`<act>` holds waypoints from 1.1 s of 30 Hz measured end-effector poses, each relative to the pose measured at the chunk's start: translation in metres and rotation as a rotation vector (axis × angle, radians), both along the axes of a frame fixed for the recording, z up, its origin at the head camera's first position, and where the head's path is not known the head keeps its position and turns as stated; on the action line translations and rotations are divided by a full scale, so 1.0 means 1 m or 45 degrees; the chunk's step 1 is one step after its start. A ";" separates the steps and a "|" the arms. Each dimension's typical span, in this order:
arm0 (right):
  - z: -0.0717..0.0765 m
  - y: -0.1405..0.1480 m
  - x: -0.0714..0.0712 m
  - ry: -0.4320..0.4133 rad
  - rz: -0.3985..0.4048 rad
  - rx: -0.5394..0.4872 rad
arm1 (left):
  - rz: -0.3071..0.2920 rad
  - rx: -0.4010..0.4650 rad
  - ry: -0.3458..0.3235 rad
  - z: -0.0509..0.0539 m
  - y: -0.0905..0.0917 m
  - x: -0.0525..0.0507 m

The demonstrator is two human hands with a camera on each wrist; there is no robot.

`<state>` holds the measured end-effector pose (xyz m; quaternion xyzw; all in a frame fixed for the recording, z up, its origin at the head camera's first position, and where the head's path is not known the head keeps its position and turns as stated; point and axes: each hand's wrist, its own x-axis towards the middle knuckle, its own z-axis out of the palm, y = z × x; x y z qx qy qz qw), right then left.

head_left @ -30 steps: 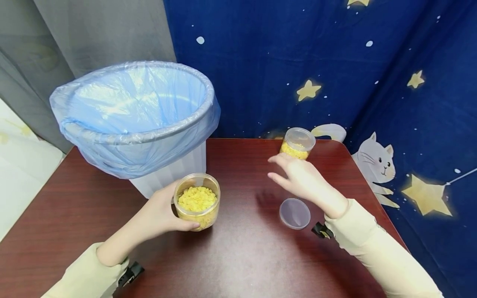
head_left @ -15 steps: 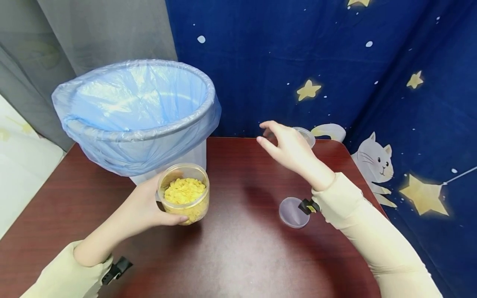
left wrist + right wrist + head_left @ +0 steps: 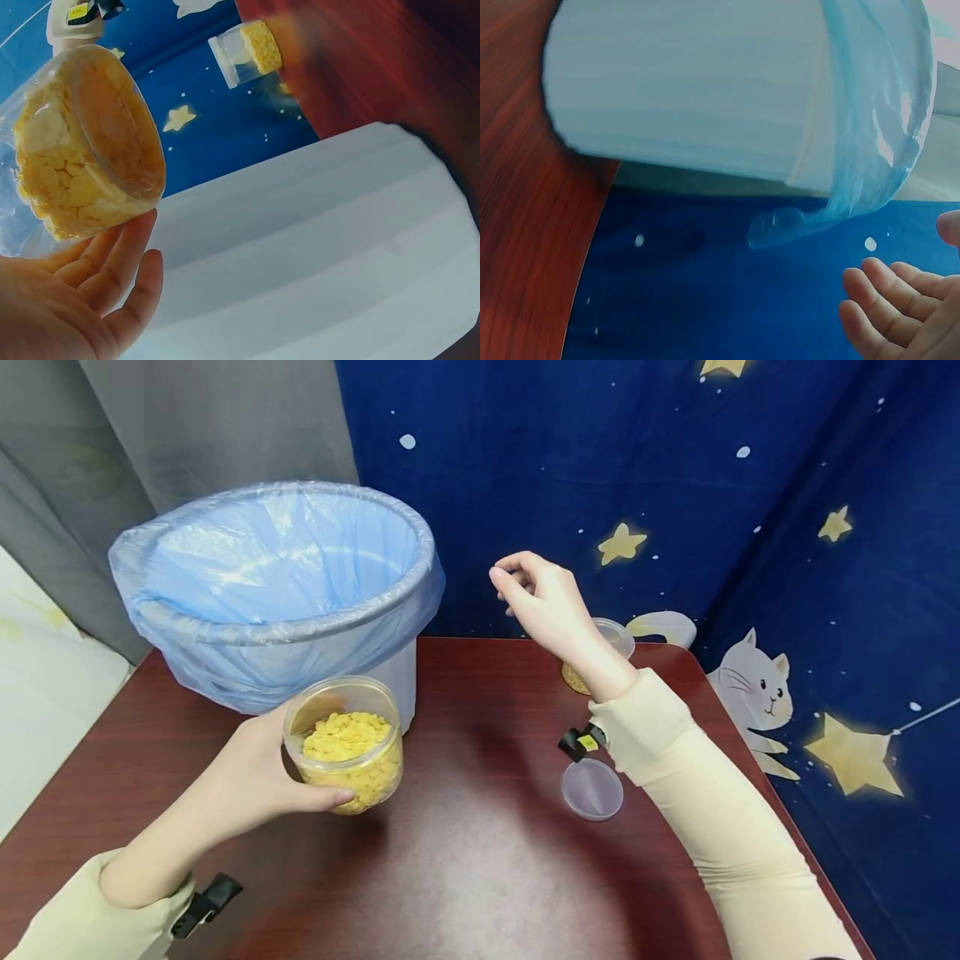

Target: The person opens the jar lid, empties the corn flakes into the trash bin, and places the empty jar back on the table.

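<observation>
My left hand [image 3: 255, 768] grips a clear plastic jar [image 3: 363, 777] part-filled with yellow flakes. The uncovered jar is held above the table, in front of the bin, its mouth tipped slightly toward me. In the left wrist view the jar's base [image 3: 124, 124] shows, with the fingers beneath it. My right hand [image 3: 543, 602] hovers right of the bin, its fingers loosely bent and holding nothing; they show at the lower right of the right wrist view. A round clear lid [image 3: 592, 789] lies on the table below the right wrist.
A white bin [image 3: 390, 681] lined with a blue plastic bag [image 3: 300, 631] stands at the table's back left. Behind my right forearm is a second lidded jar [image 3: 576, 679] of yellow pieces, partly hidden. A blue starry curtain [image 3: 480, 460] hangs behind the brown table [image 3: 465, 860].
My left hand has carried the jar to the left and closer to the bin's front. My right hand has risen and moved left, from near the second jar.
</observation>
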<state>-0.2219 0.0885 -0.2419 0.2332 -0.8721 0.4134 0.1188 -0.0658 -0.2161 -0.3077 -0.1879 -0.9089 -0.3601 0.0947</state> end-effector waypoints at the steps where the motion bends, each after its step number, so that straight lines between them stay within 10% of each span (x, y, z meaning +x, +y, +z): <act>1: 0.001 -0.003 -0.001 -0.015 0.007 -0.035 | 0.005 -0.003 0.001 0.001 -0.001 0.001; 18: 0.023 -0.063 -0.011 -0.456 0.081 -0.420 | 0.064 -0.068 0.056 0.024 -0.022 0.012; 33: 0.029 -0.069 -0.019 -0.662 0.203 -0.315 | 0.110 -0.102 0.133 0.038 -0.044 0.015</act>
